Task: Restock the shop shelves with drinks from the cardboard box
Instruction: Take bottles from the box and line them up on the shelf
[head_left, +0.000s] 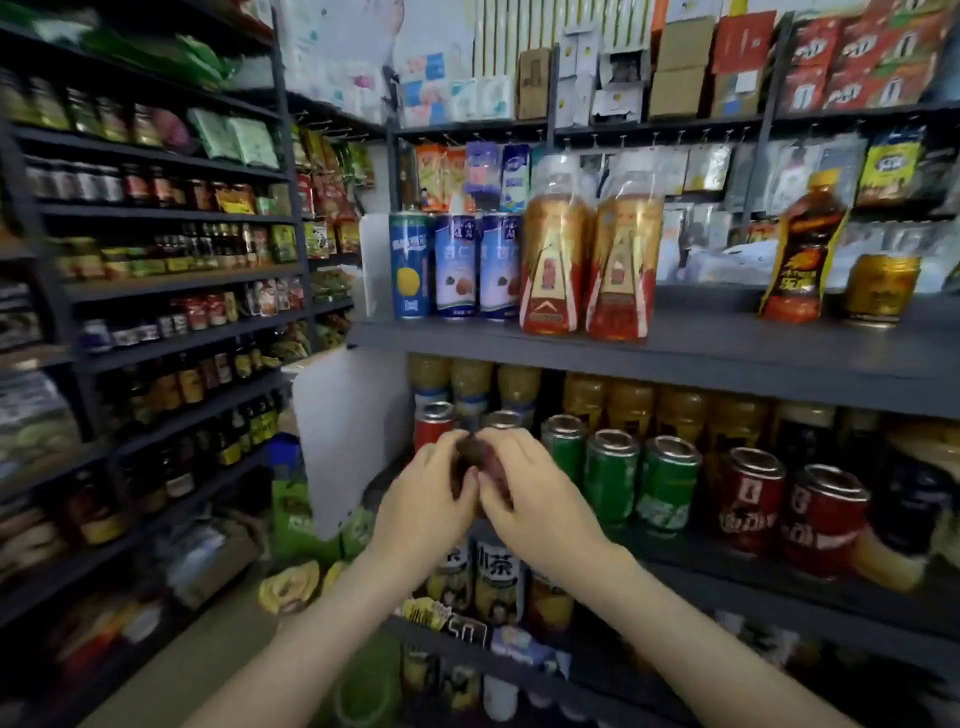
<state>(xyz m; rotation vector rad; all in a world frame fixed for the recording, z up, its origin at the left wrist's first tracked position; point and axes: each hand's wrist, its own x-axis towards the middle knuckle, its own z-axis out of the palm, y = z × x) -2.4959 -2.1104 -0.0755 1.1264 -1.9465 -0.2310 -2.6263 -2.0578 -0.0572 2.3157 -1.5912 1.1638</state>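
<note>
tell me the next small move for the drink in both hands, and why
Probably lower the dark drink onto the middle shelf, just left of the green cans: the left hand and right hand both grip it there, in front of the red can.

Blue-and-white cans, upper shelf: 杏仁 in large characters on the label. Small print beneath is too blurred to read.

Bottle, lower shelf: 茶 in black on a pale band. The character before it is unclear.

Price tag, on the shelf edge just below that bottle: 50.

Red cans, middle shelf: white characters, illegible.
</note>
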